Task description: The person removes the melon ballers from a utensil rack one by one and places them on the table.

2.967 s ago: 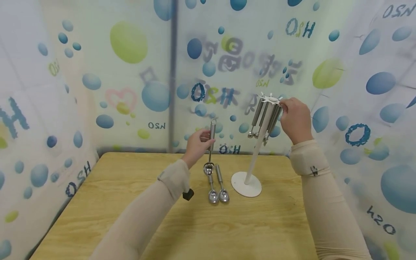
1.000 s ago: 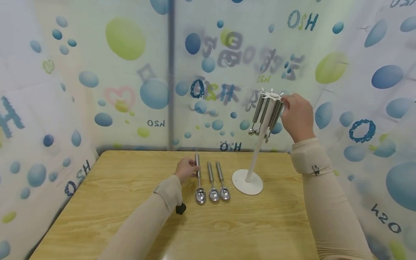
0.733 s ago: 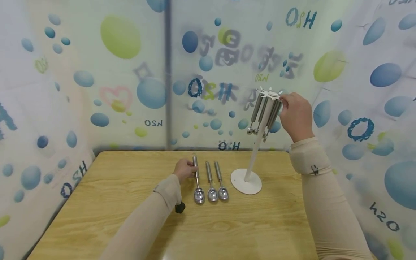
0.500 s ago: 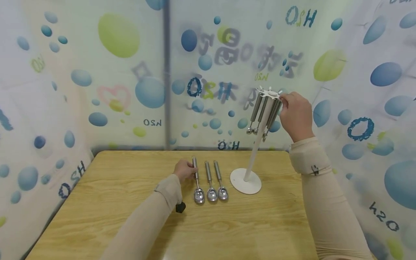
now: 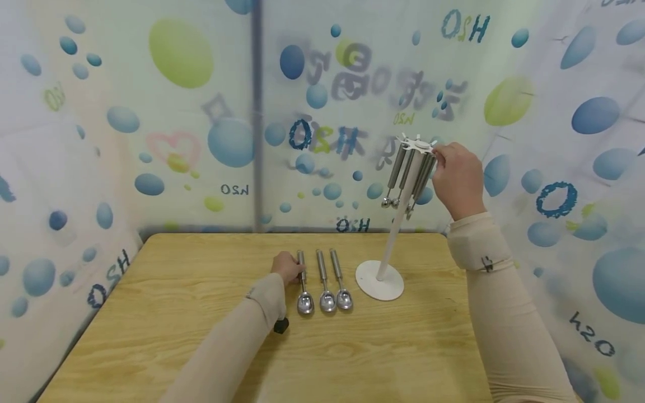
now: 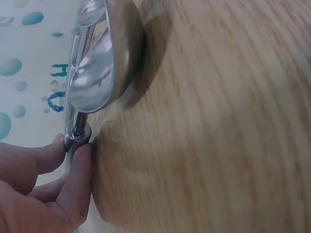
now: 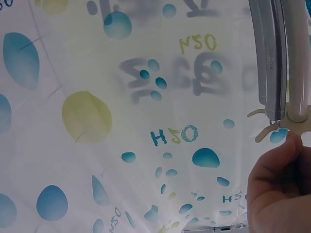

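Three metal ice cream scoops lie side by side on the table, handles toward the back. My left hand (image 5: 287, 267) pinches the handle of the leftmost ice cream scoop (image 5: 304, 303); the left wrist view shows thumb and fingers (image 6: 80, 179) around the handle, just behind the bowl. The middle scoop (image 5: 327, 301) and right scoop (image 5: 345, 299) lie untouched. To their right stands a white utensil rack (image 5: 395, 240), slightly tilted in view. My right hand (image 5: 457, 180) pinches the rim of its hooked top. Several metal-handled utensils (image 5: 396, 168) hang from the hooks.
The wooden table (image 5: 403, 347) ends at a patterned curtain (image 5: 312, 84) close behind and on both sides. The rack's round white base (image 5: 370, 288) stands just right of the scoops. A small black object (image 5: 281, 325) shows at my left wrist.
Three seconds ago my left hand held the scoop raised over the other two. It has come down and left, and the handle has lowered toward the table. My right hand keeps its hold.
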Motion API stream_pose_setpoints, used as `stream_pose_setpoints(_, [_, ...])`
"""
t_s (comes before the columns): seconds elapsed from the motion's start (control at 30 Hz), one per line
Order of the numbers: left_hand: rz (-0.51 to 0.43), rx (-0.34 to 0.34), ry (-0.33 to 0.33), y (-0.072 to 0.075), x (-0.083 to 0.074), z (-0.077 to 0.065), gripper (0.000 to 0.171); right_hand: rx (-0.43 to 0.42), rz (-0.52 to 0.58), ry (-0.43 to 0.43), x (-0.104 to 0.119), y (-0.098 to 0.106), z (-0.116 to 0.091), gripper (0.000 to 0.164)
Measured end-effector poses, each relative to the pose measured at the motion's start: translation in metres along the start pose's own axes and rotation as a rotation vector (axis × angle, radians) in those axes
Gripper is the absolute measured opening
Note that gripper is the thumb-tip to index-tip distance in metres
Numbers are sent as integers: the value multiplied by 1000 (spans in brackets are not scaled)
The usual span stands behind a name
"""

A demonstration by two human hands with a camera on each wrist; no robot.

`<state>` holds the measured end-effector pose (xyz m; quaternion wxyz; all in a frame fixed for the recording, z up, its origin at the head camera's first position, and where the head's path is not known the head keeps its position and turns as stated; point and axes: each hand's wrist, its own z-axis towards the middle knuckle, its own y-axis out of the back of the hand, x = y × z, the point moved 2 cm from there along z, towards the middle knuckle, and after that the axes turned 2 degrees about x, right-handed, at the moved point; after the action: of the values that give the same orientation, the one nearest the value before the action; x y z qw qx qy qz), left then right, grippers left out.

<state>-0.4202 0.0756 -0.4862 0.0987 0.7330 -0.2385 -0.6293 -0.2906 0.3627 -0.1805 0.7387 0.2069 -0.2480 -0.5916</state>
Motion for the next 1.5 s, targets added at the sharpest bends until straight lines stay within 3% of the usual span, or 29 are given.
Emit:
stream_pose_setpoints(0.37, [94,-6,2,3,1,0,16,13,28,6,-4,-7,2,24])
stream_pose_setpoints(0.6, [99,13,23,9,2,4,24,13,53,16,-7,-9,6,25])
stream_pose_setpoints(0.97, [332,0,-51,29,-1,3,47,19,147,-12,-20,-11,9,26])
stream_pose_setpoints(1.1, [383,-30,-105,34,-18,-2,41,22,187,-28,-27,-12,12,29])
stream_pose_setpoints(1.23, [375,-40,-210,32,-48,-13,36,12,219,-58,-35,-13,14,31])
stream_pose_setpoints(1.5, [254,50,-406,19,-114,-49,34,58,323,-175,-46,-12,16,30])
